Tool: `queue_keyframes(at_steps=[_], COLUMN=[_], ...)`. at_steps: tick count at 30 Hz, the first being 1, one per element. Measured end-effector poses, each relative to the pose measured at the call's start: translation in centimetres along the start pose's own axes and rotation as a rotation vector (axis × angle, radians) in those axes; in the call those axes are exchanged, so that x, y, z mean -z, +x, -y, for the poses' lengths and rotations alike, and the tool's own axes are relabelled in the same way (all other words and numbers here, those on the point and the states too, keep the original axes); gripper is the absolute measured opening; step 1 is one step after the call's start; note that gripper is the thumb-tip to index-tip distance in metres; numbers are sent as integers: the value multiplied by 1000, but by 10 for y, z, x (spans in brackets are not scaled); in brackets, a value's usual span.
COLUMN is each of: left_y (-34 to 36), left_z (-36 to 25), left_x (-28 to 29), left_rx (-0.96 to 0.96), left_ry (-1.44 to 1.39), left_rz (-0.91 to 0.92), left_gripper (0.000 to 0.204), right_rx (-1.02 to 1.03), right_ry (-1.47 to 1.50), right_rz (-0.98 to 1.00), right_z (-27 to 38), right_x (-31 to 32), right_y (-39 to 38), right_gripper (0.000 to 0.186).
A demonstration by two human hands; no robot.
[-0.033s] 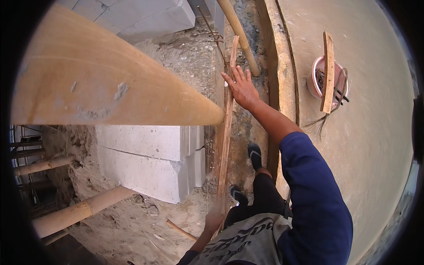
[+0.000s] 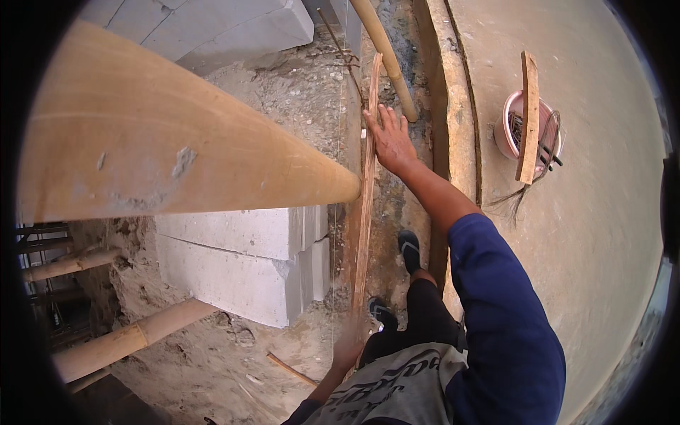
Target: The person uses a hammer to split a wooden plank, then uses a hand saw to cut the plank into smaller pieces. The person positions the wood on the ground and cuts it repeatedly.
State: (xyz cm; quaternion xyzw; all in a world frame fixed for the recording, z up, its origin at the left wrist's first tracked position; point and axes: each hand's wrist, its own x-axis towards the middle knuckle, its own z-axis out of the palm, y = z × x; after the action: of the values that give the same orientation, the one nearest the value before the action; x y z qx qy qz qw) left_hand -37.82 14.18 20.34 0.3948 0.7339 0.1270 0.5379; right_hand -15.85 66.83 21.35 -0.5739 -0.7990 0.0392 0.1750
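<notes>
A long, thin wooden strip (image 2: 367, 212) runs lengthwise beside a taut string and a thick bamboo pole (image 2: 191, 156). My right hand (image 2: 393, 138) rests on the strip's upper part, fingers extended and apart. My left hand (image 2: 347, 347) is low on the strip near my body, blurred by motion, so its finger shape is unclear. Pale lightweight blocks (image 2: 223, 269) are stacked to the left of the strip. A thinner bamboo pole (image 2: 389, 64) stands just beyond my right hand.
My sandalled feet (image 2: 409, 251) are in a narrow rough channel beside a concrete ledge (image 2: 453, 92). On the smooth slab at right, a pink bucket (image 2: 506, 142) holds tools, with a short board (image 2: 528, 106) across it. More bamboo poles (image 2: 134, 333) lie lower left; more blocks (image 2: 248, 32) at top.
My right hand has shifted slightly right, and the strip's top end has moved a little. The view has shifted slightly.
</notes>
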Motion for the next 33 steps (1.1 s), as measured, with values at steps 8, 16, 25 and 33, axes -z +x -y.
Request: queue_keyframes(at_steps=[8,16,25,33], left_y=[104,193,252,315], left_z=[-175,-248,-226,-189], left_x=[-31,-7,-16,-33], left_rx=[141,154,155,141], left_ry=[-360,-622,-537,-242], left_rz=[35,71,48,-40], left_gripper=[25,21,30,58], right_rx=[-460,-545,-585,-616], right_ry=[1084,1291,1191,1283], right_rz=[550,539,407,202], right_z=[11,-6,5,-34], right_x=[-8,-36,-71,-168], right_y=[-39,2,23,17], right_gripper=[75,69,71,69])
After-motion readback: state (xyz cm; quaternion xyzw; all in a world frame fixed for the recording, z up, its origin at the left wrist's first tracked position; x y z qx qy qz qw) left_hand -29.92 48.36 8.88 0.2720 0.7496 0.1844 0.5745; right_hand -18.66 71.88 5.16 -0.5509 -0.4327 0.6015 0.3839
